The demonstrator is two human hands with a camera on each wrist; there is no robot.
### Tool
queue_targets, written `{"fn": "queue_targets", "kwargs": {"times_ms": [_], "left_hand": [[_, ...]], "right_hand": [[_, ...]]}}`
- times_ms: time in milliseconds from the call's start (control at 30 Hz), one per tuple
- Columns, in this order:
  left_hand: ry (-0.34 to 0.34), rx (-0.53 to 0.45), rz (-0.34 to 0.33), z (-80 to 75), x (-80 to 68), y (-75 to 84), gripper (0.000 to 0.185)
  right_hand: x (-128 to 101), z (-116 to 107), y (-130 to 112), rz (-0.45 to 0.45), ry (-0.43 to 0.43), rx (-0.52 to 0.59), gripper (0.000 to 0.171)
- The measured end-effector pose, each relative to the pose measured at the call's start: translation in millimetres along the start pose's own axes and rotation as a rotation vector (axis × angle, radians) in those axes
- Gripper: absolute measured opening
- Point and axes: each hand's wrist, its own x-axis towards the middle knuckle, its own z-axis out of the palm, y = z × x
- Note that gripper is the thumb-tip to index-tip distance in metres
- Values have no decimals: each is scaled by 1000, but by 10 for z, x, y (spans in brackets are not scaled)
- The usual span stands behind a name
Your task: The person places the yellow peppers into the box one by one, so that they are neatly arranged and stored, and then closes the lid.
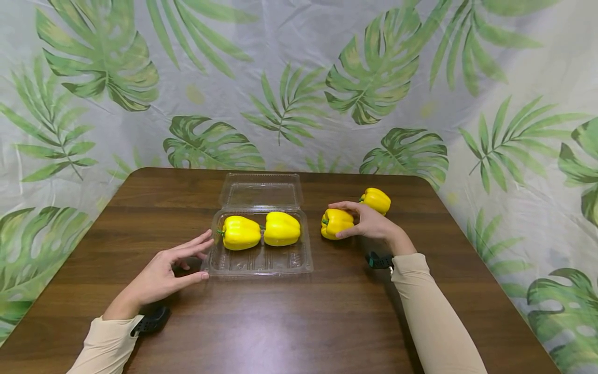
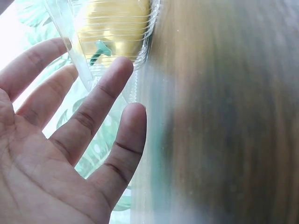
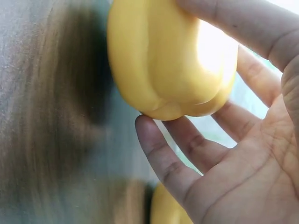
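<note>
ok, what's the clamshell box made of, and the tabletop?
Clamshell box: thin clear plastic, glossy; the table and the peppers show through it, and its walls are ribbed. Tabletop: dark brown wood grain with a soft sheen; solid wood or laminate, cannot tell.

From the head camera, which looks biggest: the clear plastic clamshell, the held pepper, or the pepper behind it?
1. clear plastic clamshell
2. held yellow pepper, gripped by the right hand
3. rear yellow pepper, slightly smaller, though farther away, so unsure
</note>
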Motion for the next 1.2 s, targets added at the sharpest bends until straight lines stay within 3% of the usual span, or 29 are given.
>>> {"fn": "queue_targets", "kwargs": {"times_ms": [567, 833, 1200], "left_hand": [[5, 33, 11, 4, 22, -7, 68], [-2, 30, 11, 6, 13, -8, 68], [3, 38, 16, -4, 5, -7, 68]], "right_hand": [[-13, -102, -446, -90, 35, 11, 75], [-7, -63, -693, -137, 61, 13, 73], [60, 78, -941, -169, 27, -51, 71]]}}
